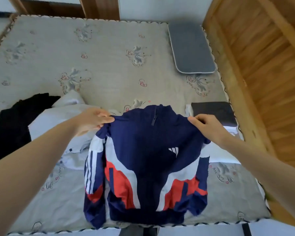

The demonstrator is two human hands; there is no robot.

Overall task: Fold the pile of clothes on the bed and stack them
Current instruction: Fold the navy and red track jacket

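Two hands hold one garment in the head view, the only view there is. The left hand (pixel 92 120) pinches the left shoulder of a navy, white and red track jacket (pixel 146 167), thumb and fingers (pixel 107 119) clamped on a bunch of the fabric; the right hand (pixel 206 126) grips the right shoulder the same way, its fingers curled over the cloth. Held by the shoulders like this, the jacket hangs with its front and zip facing the person, its sleeves drooping down each side and its hem reaching the near edge of the bed (pixel 109 48), which I take as a way to let it fall straight before it is laid flat for folding.

On the mattress to the left lie the clothes not yet folded: a crumpled white garment (pixel 58 120) and, touching it further left, a black garment (pixel 15 120). To the right, near the wooden frame, sits what looks like a stack of folded clothes (pixel 215 113), dark on top with paler layers below, though the right hand covers part of it. A grey pad (pixel 191 48) lies well apart at the far right corner.
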